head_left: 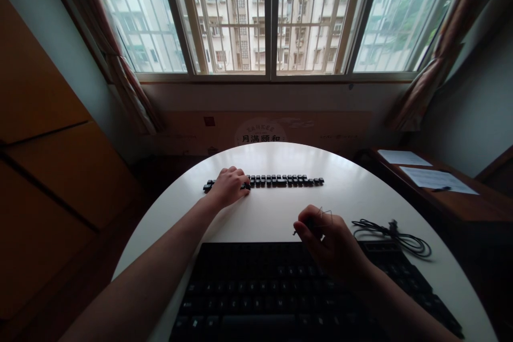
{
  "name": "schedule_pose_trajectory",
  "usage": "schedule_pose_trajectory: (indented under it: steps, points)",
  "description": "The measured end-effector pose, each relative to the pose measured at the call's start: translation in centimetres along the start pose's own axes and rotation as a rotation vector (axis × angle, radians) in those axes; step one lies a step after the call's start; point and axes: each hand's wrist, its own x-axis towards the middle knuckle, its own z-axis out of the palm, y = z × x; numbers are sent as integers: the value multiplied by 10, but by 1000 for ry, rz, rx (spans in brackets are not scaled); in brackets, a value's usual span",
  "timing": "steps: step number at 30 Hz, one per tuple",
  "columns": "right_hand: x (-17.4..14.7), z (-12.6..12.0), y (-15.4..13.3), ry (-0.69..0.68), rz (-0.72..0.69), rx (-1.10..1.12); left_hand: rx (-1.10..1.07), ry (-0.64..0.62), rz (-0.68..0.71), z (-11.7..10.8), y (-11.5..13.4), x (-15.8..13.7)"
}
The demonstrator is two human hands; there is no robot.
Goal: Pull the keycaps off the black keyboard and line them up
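A black keyboard (256, 320) lies on the round white table in front of me, its upper rows partly stripped of keycaps. Loose black keycaps (282, 180) stand in two lines toward the table's far side. My left hand (228, 187) is at the left end of these lines, with its curled fingers closed on a keycap (246, 186). Above the keyboard's top edge, my right hand (326, 235) is closed around a wire keycap puller (326, 212). Thin wire loops stick out over the knuckles, while its handle is mostly hidden in the fingers.
A coiled black cable (412, 245) rests on the table (160, 246) at the right. Beyond the table's right edge, a brown desk (385, 181) bears paper sheets (436, 179) and a pen (441, 189). A printed box (320, 128) stands below the barred window.
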Motion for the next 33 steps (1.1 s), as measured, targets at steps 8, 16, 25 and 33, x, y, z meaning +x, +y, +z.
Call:
schedule_pose_trajectory:
  steps: [8, 16, 25, 33]
  points:
    - [0, -1, 3, 20, -27, -10, -17, -24, -42, -45, 27, 2]
    - [-2, -5, 1, -83, -23, 89, -73, -387, -40, -78, 134, -19]
    - [-2, -8, -4, -224, 77, 225, -175, -371, 80, -34, 135, -16]
    - [-4, 17, 14, -217, 163, 311, -225, -387, 134, -23, 132, -15]
